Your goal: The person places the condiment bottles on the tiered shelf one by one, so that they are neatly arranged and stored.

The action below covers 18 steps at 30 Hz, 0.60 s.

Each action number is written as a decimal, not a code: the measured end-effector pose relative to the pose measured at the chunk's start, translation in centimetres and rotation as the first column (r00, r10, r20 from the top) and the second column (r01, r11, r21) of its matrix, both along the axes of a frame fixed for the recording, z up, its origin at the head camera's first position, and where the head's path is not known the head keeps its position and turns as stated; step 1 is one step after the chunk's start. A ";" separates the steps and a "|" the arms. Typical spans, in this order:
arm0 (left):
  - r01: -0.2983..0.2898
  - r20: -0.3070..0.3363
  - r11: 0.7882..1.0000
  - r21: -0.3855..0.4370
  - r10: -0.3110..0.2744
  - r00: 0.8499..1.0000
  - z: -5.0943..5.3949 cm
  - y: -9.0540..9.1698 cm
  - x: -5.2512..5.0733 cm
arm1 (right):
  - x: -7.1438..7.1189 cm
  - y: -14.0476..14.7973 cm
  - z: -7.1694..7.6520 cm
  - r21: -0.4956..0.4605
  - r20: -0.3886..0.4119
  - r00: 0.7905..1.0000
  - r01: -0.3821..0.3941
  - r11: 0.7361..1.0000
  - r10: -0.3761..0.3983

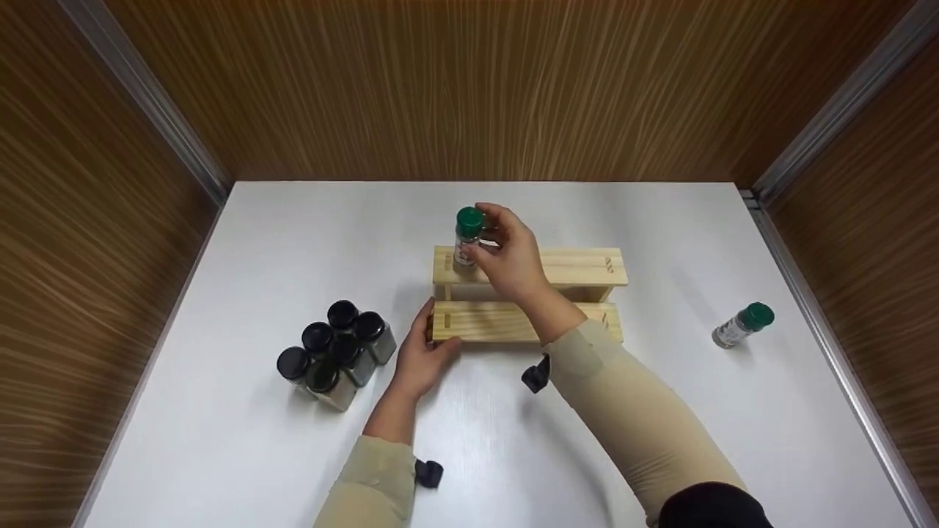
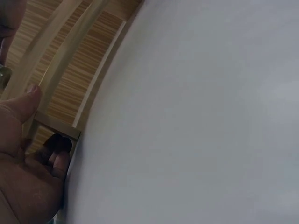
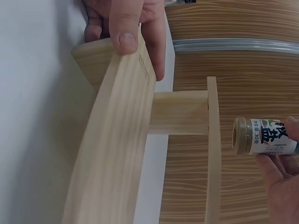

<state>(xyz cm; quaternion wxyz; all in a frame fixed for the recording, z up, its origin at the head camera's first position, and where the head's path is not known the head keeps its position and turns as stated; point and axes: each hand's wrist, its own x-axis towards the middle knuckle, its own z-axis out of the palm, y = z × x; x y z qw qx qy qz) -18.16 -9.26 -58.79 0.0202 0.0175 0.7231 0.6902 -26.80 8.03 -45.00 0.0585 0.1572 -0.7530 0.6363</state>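
On the label (image 3: 269, 136) of the bottle (image 3: 241, 136) held in the R hand (image 3: 286, 193), "净含量:30克" (net wt. 30 g) can be read in sm. print. Beside it, lg. dark chars are printed: 盐 (salt) is made out, the other is partly covered by the thumb. On the 2nd bottle's label (image 1: 731, 332), head view, print's too sm. to be read.

White surface (image 1: 191, 447), faint sheen, soft shadows. Brown wood-grain panels round it: back wall (image 1: 469, 88), left wall (image 1: 81, 257), right wall (image 1: 880, 198). Grey strips (image 1: 144, 95), probably metal, line the corners. Light looks diffuse, seemingly from above.
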 end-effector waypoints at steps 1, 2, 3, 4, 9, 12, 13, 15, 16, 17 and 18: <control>0.000 -0.002 1.000 -0.003 0.000 1.000 0.0 0.0 0.0 | 0.0 -0.2 -0.1 0.001 0.004 1.000 0.000 1.000 0.000; 0.000 -0.004 1.000 -0.001 0.000 1.000 0.0 0.1 0.1 | -0.1 -0.3 -0.1 0.003 0.011 1.000 0.000 1.000 0.000; -0.001 -0.006 1.000 -0.001 0.001 1.000 -0.1 0.1 0.1 | -0.1 -0.4 -0.2 0.005 0.017 1.000 -0.001 1.000 0.001; -0.001 -0.009 1.000 -0.001 0.001 1.000 -0.1 0.1 0.1 | -0.2 -0.6 -0.3 0.007 0.022 1.000 -0.004 1.000 0.004; 0.000 -0.010 1.000 -0.029 -0.001 1.000 0.0 0.1 0.2 | -0.3 -1.0 -0.7 0.027 0.038 0.999 -0.017 0.999 0.016; 0.005 -0.011 0.999 -0.048 -0.005 1.000 0.0 0.2 0.3 | -0.3 -1.2 -0.8 0.029 0.038 0.999 -0.014 0.999 0.013; 0.004 -0.015 0.999 -0.051 -0.005 1.000 0.0 0.2 0.3 | -0.3 -1.3 -0.8 0.030 0.037 0.999 -0.012 0.999 0.011; 0.003 -0.017 0.999 -0.049 -0.004 1.000 0.0 0.3 0.3 | -0.4 -1.4 -0.8 0.029 0.037 0.999 -0.014 0.999 0.013; 0.001 -0.017 0.999 -0.047 -0.002 1.000 0.1 0.3 0.3 | -0.4 -1.4 -0.8 0.029 0.037 0.999 -0.016 0.999 0.015; 0.000 -0.018 0.999 -0.046 -0.001 1.000 0.1 0.4 0.3 | -0.4 -1.5 -0.8 0.028 0.037 0.999 -0.019 0.999 0.018; -0.001 -0.019 0.999 -0.050 0.000 1.000 0.0 0.4 0.3 | -0.4 -1.6 -0.8 0.028 0.036 0.999 -0.021 0.999 0.020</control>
